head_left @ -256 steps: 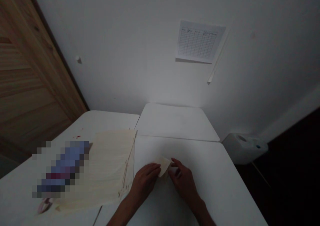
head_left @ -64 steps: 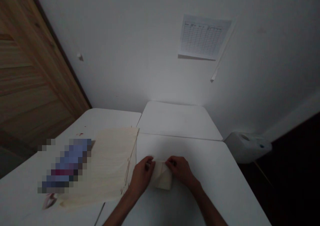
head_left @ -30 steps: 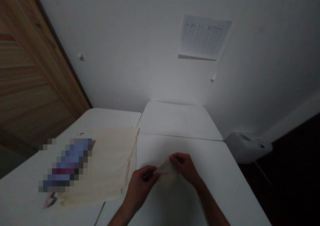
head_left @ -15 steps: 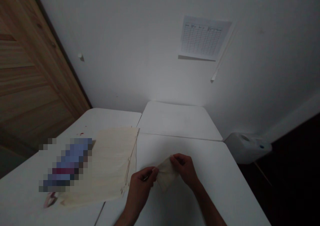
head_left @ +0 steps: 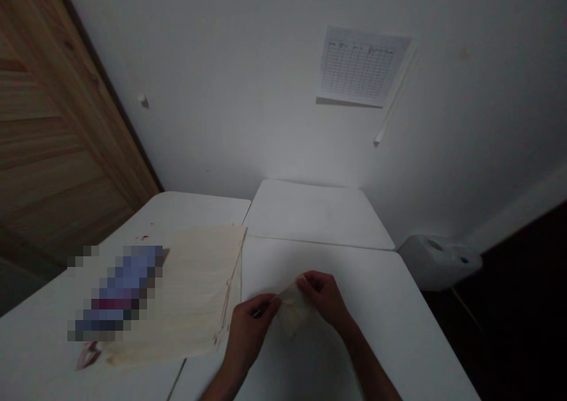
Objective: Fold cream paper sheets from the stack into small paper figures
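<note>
A small piece of pale, thin cloth (head_left: 293,315) hangs between my two hands above the white table (head_left: 425,342). My left hand (head_left: 253,321) pinches its left corner between thumb and forefinger. At the upper right corner, my right hand (head_left: 324,294) grips the cloth the same way, so the top edge slants up to the right. To the left of my hands lies a flat stack of cream cloth (head_left: 199,289), with loose threads along its right side.
A pixelated blue item (head_left: 128,283) covers the stack's left side, near a pinkish loop (head_left: 88,355). A printed sheet (head_left: 365,64) is fixed to the wall behind. Right of the table stands a white plastic container (head_left: 436,262). A wooden door (head_left: 53,123) is at far left.
My right hand has shifted slightly to the left, closer to my left hand. The small cloth stays pinched between both hands; the rest looks the same.
</note>
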Available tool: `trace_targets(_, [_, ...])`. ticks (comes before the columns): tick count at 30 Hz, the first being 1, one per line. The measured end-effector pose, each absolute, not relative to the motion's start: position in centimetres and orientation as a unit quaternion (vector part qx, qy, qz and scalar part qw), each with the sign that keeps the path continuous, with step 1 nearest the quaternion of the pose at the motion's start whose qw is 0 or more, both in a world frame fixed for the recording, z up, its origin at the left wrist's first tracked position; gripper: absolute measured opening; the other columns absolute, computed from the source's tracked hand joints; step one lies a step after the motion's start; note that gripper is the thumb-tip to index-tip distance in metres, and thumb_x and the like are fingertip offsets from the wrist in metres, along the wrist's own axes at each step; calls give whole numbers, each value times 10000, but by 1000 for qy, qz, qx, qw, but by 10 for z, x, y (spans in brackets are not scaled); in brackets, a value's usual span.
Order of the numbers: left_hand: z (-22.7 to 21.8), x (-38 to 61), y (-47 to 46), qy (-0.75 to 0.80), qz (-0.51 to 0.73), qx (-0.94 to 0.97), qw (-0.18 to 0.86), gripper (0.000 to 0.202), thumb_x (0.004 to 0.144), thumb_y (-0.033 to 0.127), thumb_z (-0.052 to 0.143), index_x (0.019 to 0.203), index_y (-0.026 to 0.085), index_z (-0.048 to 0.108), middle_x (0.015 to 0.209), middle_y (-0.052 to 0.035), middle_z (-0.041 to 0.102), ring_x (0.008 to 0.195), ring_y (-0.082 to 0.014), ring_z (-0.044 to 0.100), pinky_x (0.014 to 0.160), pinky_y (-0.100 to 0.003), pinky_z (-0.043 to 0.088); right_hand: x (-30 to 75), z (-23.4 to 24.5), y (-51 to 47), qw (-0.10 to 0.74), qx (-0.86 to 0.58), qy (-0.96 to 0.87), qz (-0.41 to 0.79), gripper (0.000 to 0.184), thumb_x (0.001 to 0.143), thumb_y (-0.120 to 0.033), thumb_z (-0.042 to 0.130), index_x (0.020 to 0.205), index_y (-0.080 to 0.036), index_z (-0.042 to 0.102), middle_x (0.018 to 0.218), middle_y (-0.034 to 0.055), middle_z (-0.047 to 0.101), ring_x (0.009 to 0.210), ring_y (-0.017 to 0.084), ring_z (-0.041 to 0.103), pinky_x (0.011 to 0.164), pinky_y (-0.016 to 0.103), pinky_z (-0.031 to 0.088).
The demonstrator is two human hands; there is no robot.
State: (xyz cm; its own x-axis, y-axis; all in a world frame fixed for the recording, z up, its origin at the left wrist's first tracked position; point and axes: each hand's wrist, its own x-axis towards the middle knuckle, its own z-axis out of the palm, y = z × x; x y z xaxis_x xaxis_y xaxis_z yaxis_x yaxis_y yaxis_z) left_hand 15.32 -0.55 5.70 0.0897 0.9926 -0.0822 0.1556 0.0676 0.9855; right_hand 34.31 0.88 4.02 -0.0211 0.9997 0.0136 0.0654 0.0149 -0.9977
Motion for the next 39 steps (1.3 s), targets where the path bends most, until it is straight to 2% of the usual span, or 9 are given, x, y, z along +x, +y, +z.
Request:
trace_targets(7, [30,153,9,534,397,553,501,410,732,546,634,741,151,747,592,-36,679,551,-183,613,501,-231,455,338,16,13,512,-522,-496,468,394,797,-535,638,814,-145,691,706,34,673,633,161,600,568,240,443])
trace_targets(13, [16,155,22,497,432,545,518,355,754,479,651,837,151,759,728,-56,734,666,-208,665,593,-250,502,337,10,17,513,-532,-492,461,416,780,-554,642,838,-144,685,744,54,688,671,185,622,593,260,464])
trace_targets(17, [11,156,26,489,445,545,515,305,760,438,657,828,160,762,788,-61,750,742,-226,688,678,-271,527,337,9,17,510,-533,-496,458,393,788,-531,642,835,-143,682,750,58,688,679,185,624,597,259,460])
trace_targets(21, [6,155,26,493,444,553,504,292,767,429,652,822,165,763,791,-62,753,740,-231,693,674,-280,537,338,6,19,516,-520,-484,478,370,778,-510,654,868,-152,679,768,46,689,690,178,622,615,259,461])
trace_targets(25, [6,154,25,489,437,564,502,297,784,423,637,864,167,764,818,-64,755,755,-235,696,684,-289,541,340,5,23,516,-529,-485,468,346,773,-501,650,804,-159,692,732,30,677,682,169,603,627,256,445])
trace_targets(29, [9,154,24,493,434,564,500,287,777,421,638,820,168,766,797,-64,755,758,-240,699,689,-294,545,343,7,26,519,-538,-484,455,326,774,-484,647,791,-166,715,762,38,689,729,178,601,677,269,441])
trace_targets(39, [13,155,27,497,415,565,512,329,749,451,647,847,162,771,804,-76,756,752,-258,703,677,-317,553,344,4,26,518,-542,-483,453,344,752,-499,662,809,-165,719,756,38,689,707,176,594,647,268,441])
